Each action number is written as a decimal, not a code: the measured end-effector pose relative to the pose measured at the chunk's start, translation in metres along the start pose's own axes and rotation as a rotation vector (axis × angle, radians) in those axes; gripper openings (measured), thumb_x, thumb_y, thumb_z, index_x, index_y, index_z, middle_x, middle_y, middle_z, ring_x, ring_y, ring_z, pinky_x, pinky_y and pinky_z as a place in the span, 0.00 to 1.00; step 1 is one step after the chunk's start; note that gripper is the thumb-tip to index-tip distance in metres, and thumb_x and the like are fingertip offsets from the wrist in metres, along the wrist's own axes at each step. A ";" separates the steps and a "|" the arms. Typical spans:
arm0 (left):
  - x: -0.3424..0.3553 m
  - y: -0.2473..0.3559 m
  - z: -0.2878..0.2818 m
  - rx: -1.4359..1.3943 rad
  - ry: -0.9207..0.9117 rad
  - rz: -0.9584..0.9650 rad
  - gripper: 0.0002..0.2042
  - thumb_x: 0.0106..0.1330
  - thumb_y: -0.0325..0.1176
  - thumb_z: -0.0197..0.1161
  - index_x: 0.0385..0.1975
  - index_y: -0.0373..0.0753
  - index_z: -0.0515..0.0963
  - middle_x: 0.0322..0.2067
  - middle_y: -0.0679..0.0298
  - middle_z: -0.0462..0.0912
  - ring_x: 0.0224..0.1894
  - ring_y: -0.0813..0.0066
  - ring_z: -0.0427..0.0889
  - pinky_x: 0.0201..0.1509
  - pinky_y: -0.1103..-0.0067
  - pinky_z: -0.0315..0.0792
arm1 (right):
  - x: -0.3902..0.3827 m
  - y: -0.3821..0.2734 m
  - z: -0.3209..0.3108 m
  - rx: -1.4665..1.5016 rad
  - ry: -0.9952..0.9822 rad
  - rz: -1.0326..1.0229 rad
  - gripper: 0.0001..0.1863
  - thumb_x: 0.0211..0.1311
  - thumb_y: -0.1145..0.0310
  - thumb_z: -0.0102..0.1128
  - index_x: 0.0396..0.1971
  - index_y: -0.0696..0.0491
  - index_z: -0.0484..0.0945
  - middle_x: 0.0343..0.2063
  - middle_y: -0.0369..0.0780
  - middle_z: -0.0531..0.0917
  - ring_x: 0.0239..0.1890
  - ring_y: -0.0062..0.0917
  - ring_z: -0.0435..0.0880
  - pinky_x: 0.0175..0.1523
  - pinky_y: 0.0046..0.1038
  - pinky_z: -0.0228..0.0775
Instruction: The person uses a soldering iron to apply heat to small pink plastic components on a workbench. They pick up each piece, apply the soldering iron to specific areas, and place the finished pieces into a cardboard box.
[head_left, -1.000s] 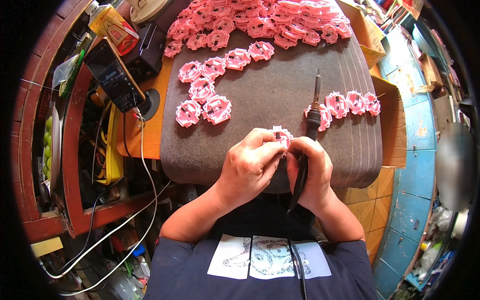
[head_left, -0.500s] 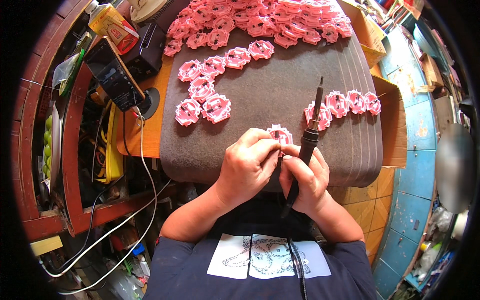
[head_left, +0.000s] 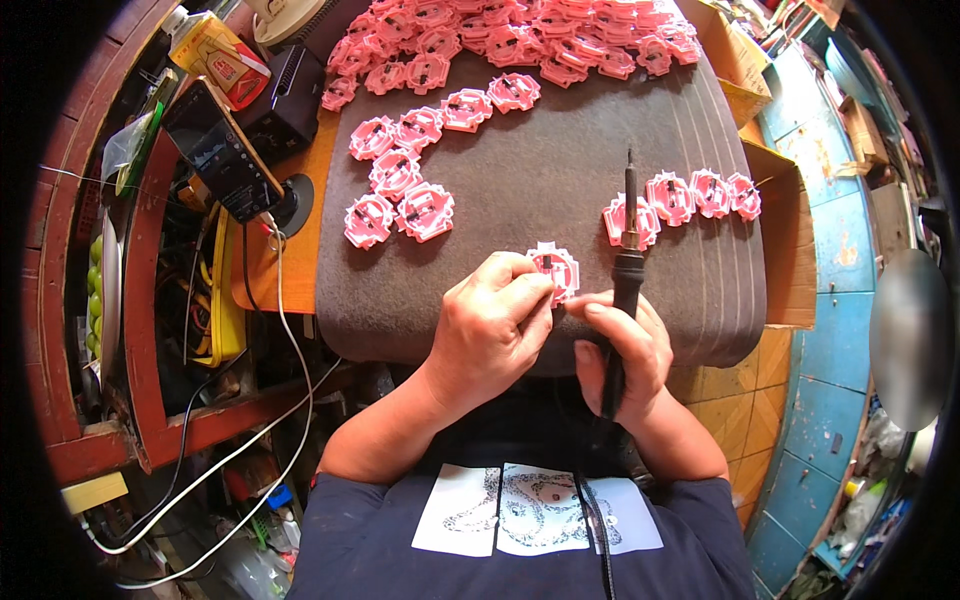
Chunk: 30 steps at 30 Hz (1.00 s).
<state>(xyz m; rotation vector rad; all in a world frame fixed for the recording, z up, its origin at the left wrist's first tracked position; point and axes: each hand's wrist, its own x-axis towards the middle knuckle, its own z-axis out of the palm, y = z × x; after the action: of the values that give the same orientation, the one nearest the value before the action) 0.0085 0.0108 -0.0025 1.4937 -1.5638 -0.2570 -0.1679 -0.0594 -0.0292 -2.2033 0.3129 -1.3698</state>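
My left hand (head_left: pixel 493 322) pinches a small pink and white plastic part (head_left: pixel 556 268) near the front edge of a dark ribbed mat (head_left: pixel 540 150). My right hand (head_left: pixel 625 350) grips a black soldering iron (head_left: pixel 627 270) upright, its thin tip pointing away from me just right of the part. A row of three similar pink parts (head_left: pixel 680 198) lies to the right of the iron. A small cluster of pink parts (head_left: pixel 400 195) lies on the mat to the left.
A big heap of pink parts (head_left: pixel 520 35) covers the far end of the mat. A phone (head_left: pixel 220 150) on a stand, a yellow bottle (head_left: pixel 215 50) and cables sit on the left. Cardboard (head_left: pixel 785 240) edges the right side above blue and orange tiles.
The soldering iron has swung from leaning over the part to standing more upright beside it. My left hand has turned the pink part slightly.
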 end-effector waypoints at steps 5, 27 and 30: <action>0.000 0.000 -0.001 0.033 -0.026 0.012 0.08 0.60 0.21 0.72 0.39 0.36 0.85 0.39 0.55 0.85 0.38 0.57 0.88 0.43 0.69 0.82 | -0.013 -0.007 -0.031 -0.101 -0.014 -0.034 0.35 0.73 0.47 0.64 0.63 0.62 0.72 0.41 0.49 0.87 0.34 0.41 0.87 0.39 0.41 0.79; -0.001 0.001 0.000 0.075 -0.034 0.003 0.08 0.60 0.19 0.72 0.39 0.36 0.86 0.39 0.56 0.84 0.37 0.59 0.88 0.41 0.71 0.82 | -0.007 -0.028 -0.046 -0.034 -0.102 -0.049 0.14 0.50 0.74 0.70 0.39 0.58 0.82 0.19 0.37 0.77 0.17 0.29 0.73 0.24 0.32 0.62; -0.001 0.002 0.000 0.080 -0.031 0.012 0.08 0.60 0.19 0.72 0.39 0.36 0.86 0.39 0.56 0.84 0.37 0.60 0.88 0.41 0.71 0.82 | -0.007 -0.029 -0.047 -0.034 -0.111 -0.049 0.13 0.51 0.75 0.69 0.39 0.58 0.82 0.19 0.37 0.77 0.17 0.30 0.73 0.24 0.32 0.62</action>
<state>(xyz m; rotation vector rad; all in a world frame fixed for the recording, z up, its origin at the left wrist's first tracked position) 0.0076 0.0122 -0.0017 1.5476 -1.6238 -0.2133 -0.2150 -0.0467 -0.0022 -2.3187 0.2450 -1.2697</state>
